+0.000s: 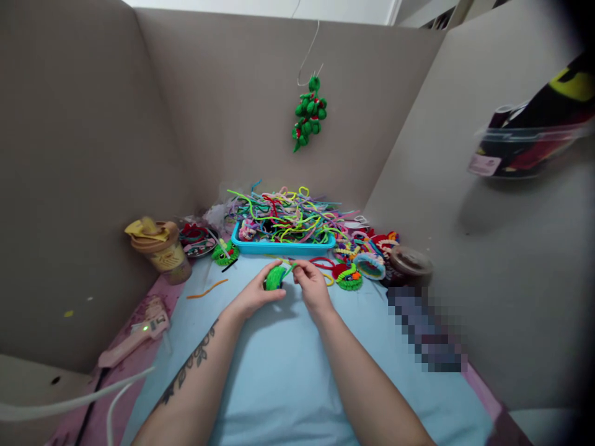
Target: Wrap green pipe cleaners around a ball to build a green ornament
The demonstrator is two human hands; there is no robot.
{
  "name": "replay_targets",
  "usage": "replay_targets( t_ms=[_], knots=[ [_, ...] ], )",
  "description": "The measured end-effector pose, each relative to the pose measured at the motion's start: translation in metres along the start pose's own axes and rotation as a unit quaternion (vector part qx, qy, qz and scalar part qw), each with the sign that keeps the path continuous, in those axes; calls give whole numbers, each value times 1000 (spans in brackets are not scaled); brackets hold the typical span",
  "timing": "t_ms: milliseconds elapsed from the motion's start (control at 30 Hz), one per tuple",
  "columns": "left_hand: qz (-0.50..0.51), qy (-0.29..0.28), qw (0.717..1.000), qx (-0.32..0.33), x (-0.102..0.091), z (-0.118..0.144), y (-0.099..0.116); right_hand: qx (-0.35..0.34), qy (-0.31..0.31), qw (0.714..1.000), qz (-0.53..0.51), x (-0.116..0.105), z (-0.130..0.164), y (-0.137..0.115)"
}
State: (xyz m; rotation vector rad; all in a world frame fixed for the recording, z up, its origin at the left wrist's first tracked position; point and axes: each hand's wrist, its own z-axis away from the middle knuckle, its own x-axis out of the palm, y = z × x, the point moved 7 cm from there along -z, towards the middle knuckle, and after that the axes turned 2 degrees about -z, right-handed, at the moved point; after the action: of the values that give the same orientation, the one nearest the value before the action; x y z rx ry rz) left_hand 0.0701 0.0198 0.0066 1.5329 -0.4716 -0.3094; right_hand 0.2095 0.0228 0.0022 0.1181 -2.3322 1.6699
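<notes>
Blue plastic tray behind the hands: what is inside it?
The blue plastic tray holds a heaped tangle of coloured pipe cleaners, green, yellow, pink, purple and red, spilling over its rim. The pile covers the tray floor, so anything beneath it cannot be seen.

- Counter [288, 371] sits enclosed by partition walls [260, 105] on the left, rear and right.
- Tray [283, 246] stands at the rear centre of the counter; a heap of pipe cleaners [288, 214] lies in it.
- Lidded cup [162, 251] stands rear left, near the left wall.
- Glue gun [139, 331] lies at the left edge, in front of the cup.
- Loose pipe cleaner [207, 288] lies between the cup and the left hand [253, 296].
- Coiled pieces [362, 260] cluster to the right of the tray.
- Both hands, left and right hand [313, 288], meet in front of the tray on a small wound piece [275, 277].
- Hanging bunch [309, 114] is suspended above the tray, against the rear wall.
</notes>
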Motion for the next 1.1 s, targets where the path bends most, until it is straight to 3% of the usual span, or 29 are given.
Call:
replay_targets(
  t_ms=[333, 500, 633, 867, 1100],
  knots=[
    [-64, 29, 998, -7, -11, -1, -5, -47, -84, 995, 22, 11, 4, -13],
    [-57, 18, 998, -22, -10, -1, -6, 21, -76, 997, 25, 10, 4, -1],
    [-38, 30, 999, 23, -12, -1, 2, 24, -99, 994, 37, 14, 3, 3],
    [-27, -11, 999, 32, -5, -1, 3, 60, -117, 991, 20, 20, 6, 17],
    [-65, -13, 997, 46, -3, -1, 4, 107, -144, 984, -14, 27, 10, 25]
  ],
)
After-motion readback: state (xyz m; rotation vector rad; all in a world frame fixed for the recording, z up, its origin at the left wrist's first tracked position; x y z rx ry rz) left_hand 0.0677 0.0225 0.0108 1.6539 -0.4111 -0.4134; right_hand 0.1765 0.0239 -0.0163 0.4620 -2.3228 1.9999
